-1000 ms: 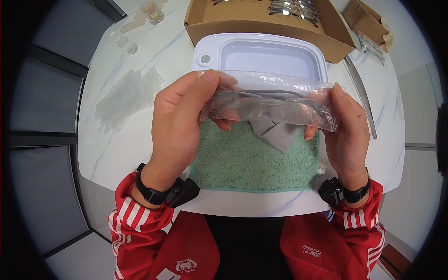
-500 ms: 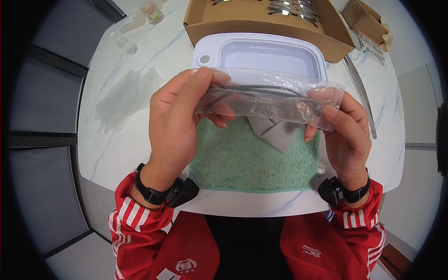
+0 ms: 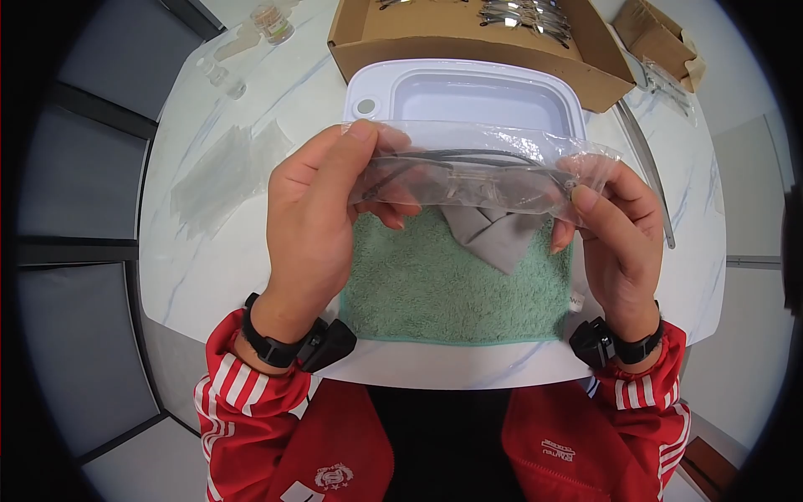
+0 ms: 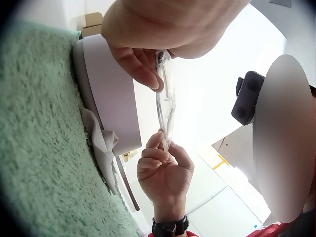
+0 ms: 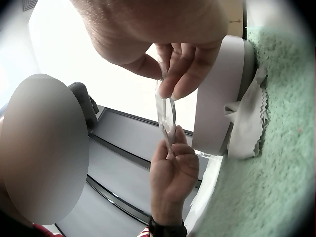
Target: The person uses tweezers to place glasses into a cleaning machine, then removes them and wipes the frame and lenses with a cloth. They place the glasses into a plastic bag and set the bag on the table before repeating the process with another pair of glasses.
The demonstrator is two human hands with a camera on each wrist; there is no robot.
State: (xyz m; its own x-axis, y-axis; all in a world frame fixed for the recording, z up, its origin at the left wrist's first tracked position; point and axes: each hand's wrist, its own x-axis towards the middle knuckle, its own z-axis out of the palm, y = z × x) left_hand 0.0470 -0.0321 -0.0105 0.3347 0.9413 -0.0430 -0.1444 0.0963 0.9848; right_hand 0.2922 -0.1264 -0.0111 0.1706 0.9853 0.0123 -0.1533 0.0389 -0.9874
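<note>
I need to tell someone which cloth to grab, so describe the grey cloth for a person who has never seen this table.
On the white table, a green towel lies before a white tub. The grey cloth sits crumpled at the towel's far edge: small, smooth, not fluffy.

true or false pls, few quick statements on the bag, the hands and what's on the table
1. Both hands hold the bag above the towel. True: the left hand pinches one end, the right hand the other.
2. The bag holds a pair of scissors. False: glasses show through the clear plastic.
3. A grey cloth lies on the towel. True.
4. The white tub is full of glasses. False: what shows of its inside is bare; more glasses lie in the cardboard box behind it.
5. The left hand is flat on the table. False: it is raised, with its grip on the bag.
</note>
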